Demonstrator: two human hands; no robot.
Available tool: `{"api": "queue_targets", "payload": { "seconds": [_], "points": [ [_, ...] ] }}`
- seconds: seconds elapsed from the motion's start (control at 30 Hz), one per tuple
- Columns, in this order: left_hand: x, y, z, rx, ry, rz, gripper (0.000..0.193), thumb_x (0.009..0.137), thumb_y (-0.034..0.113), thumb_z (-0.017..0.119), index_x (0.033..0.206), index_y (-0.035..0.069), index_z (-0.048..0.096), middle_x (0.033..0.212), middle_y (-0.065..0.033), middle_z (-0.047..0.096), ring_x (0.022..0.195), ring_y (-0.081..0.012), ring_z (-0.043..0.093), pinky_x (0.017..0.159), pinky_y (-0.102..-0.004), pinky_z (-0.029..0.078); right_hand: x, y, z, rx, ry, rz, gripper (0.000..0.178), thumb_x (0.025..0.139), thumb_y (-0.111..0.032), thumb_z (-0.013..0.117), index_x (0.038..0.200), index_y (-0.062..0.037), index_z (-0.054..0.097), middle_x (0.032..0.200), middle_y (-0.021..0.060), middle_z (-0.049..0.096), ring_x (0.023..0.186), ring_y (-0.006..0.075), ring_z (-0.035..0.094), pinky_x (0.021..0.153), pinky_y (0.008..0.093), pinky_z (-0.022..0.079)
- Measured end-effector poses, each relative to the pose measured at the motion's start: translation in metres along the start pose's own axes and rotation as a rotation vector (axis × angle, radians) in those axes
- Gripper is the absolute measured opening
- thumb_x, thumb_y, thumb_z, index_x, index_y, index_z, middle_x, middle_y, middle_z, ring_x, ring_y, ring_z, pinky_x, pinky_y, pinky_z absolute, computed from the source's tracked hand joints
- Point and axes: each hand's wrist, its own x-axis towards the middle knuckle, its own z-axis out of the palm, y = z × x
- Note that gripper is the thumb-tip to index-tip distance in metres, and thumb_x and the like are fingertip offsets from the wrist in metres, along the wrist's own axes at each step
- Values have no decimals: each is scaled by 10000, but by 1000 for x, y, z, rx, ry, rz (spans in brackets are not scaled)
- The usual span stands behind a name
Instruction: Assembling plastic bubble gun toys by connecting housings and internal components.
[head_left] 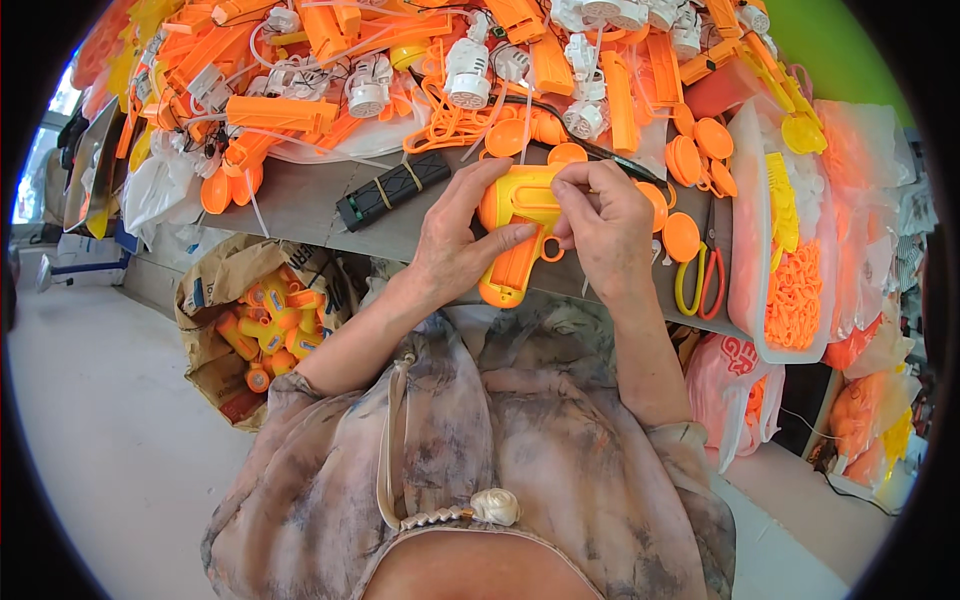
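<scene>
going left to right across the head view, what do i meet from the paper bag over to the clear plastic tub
paper bag, black block, left hand, yellow-orange plastic shell, right hand, scissors, clear plastic tub

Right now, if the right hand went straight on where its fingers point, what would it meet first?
The yellow-orange plastic shell: the right hand's fingertips are at its right side, though exact contact is hard to tell.
</scene>
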Motion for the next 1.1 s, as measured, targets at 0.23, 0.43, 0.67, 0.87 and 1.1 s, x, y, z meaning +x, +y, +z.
{"api": "queue_targets", "payload": {
  "seconds": [0.23,0.43,0.67,0.87,1.1],
  "points": [
    [-1,-2,2,-46,1,-24,618,720,193,772,1229,-1,479,1185,-167,529,1082,-274,548,896,-350,455,-1,8,-2,-218,15,-150,55,854,-17,579,828,31,586,785,26,519,542,76,547,463,210,429],
    [3,-3,10,-210,44,-161,387,821,144,675,1145,-16,538,1079,-146,584,958,-211,584,825,-301,462,-1,0,2,-458,126,-327,23,810,4,597,828,16,587,747,86,529,618,186,568,546,300,432],
    [2,-5,14,-329,94,-175,258,879,80,588,1117,-11,545,1025,-82,593,911,-123,549,800,-248,449,-10,2,7,-399,149,-344,52,812,-12,606,853,8,582,784,113,537,653,256,571,585,335,441],
    [1,-4,8,-371,17,-210,348,932,136,545,1234,-22,480,1091,-81,565,968,-109,526,841,-237,438,-22,-5,-42,90,165,11,222,902,-92,560,1113,-27,578,920,30,584,614,66,568,512,191,479],
    [0,0,3,-292,20,-122,426,950,192,503,1298,-31,400,1238,-127,490,1119,-167,481,955,-290,387,-61,29,-111,-710,17,-202,237,800,-4,608,1035,27,587,913,97,610,754,220,600,645,300,479]
  ]
}}
